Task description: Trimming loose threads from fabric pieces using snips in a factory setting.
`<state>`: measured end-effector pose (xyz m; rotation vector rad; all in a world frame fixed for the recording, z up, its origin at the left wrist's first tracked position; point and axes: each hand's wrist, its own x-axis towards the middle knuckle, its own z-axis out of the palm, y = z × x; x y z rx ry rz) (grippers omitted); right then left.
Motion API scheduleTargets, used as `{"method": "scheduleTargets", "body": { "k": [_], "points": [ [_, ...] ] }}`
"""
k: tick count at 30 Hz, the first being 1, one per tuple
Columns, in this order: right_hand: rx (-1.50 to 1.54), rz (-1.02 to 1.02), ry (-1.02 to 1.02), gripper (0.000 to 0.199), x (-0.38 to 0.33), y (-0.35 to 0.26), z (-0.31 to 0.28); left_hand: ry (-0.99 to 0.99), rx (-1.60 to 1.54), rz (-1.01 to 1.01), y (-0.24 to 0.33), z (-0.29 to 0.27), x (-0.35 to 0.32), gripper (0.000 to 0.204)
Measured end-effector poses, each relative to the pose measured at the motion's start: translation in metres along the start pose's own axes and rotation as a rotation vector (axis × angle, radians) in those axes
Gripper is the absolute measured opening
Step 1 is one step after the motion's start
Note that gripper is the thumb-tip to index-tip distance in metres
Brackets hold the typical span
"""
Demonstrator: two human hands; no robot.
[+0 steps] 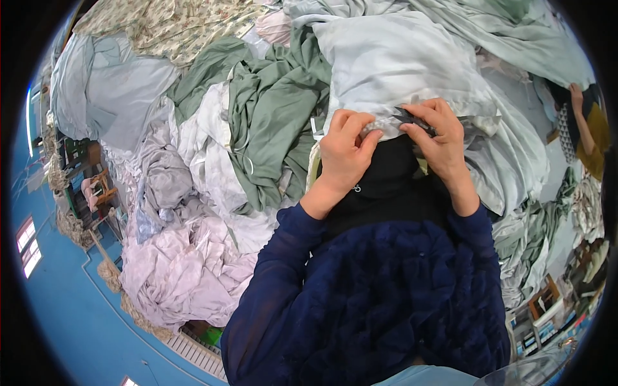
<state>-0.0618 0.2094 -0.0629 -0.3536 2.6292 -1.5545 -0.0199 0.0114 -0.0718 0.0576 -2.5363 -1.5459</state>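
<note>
A pale grey-white piece of fabric (386, 61) lies spread in front of me, its near edge hanging over my black-covered lap. My left hand (347, 151) is closed on that near edge, with thumb and bent fingers pinching the cloth. My right hand (440, 138) is closed round small dark thread snips (404, 116). Their pointed blades reach left over the fabric's edge, toward the left hand. Whether the blades touch a thread is too small to tell.
Heaped cloth surrounds me: green fabric (277, 109), pink fabric (193, 270), light blue fabric (109, 90) and floral fabric (174, 26). More pale green cloth (515, 161) lies at the right. Another person's arm (584, 128) reaches in at the far right. Blue floor (84, 309) shows lower left.
</note>
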Motion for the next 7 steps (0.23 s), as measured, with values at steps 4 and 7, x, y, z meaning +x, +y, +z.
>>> {"method": "scheduleTargets", "body": {
  "k": [4, 7],
  "points": [
    [0.004, -0.009, 0.024, 0.035, -0.0064, 0.004, -0.0028, -0.044, 0.141, 0.068, 0.0071, 0.0036, 0.0045, 0.026],
    [0.005, -0.006, 0.015, 0.036, -0.0095, 0.0016, -0.0044, -0.067, 0.09, 0.03, 0.0018, 0.0078, 0.009, 0.024]
  ]
}}
